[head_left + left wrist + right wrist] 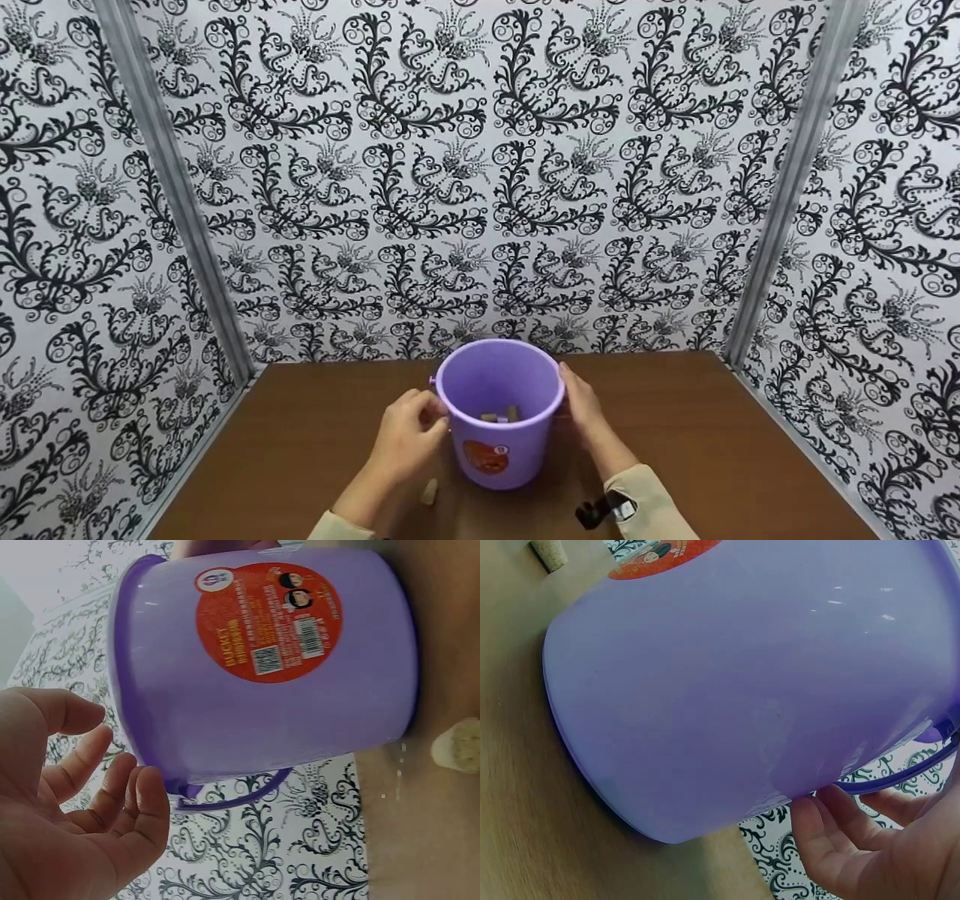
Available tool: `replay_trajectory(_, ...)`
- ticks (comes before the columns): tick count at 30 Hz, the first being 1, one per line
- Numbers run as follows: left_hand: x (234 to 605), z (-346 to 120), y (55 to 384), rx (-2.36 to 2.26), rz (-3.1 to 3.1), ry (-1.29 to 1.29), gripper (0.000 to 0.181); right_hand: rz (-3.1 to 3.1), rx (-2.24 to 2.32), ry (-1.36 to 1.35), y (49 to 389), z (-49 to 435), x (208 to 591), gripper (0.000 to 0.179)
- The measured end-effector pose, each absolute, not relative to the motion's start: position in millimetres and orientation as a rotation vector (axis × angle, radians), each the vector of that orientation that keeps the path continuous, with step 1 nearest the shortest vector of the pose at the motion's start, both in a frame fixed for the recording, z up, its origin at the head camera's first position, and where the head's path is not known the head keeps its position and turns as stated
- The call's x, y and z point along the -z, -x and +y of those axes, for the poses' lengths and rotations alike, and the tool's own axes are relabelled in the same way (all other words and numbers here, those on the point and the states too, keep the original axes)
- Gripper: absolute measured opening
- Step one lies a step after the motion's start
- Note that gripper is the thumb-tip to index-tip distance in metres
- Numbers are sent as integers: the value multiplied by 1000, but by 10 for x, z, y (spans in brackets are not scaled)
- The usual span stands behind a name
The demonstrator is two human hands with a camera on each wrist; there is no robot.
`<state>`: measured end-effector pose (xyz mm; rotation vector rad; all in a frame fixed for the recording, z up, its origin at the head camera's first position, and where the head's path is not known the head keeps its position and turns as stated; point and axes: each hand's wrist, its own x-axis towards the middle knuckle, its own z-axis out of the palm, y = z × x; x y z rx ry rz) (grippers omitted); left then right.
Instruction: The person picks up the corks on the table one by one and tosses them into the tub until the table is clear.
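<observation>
A purple plastic bucket [501, 450] stands upright on the brown table, with a red-orange label [270, 622] on its near side. Several small tan corks [513, 413] lie at the bottom inside. My left hand [411, 431] is by the left rim, its fingers loosely bent and nothing between them in the left wrist view. On the bucket's right side, my right hand [586, 405] touches the outer wall with its fingertips, close to the purple handle [900, 778], which hangs down behind the bucket. One loose cork [429, 492] is on the table, left of the bucket.
The wooden table [675, 450] is enclosed by black-and-white patterned walls [487, 187] at the back and both sides. Grey metal posts [787, 172] mark the corners. A black strap device [600, 511] sits at my right wrist.
</observation>
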<state>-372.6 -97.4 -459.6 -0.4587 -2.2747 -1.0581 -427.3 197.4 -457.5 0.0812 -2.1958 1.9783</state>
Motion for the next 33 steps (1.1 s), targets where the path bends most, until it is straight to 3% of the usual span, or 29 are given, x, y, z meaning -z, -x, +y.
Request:
replay_trajectory(11,4759,-1070,3724,1132,-2344,410,18,-2190,-1950,-54,4612,2032,4934,59)
replay_trajectory(28,5028,-1136,3747,1061,-2438,435,16,-2164,-2055,-84,4586,2021,4907,59)
replay_trajectory(33,5084,-1128,3731,1028,-2456,504,14,-2183,-2041,-97,4426,2024,4732,53)
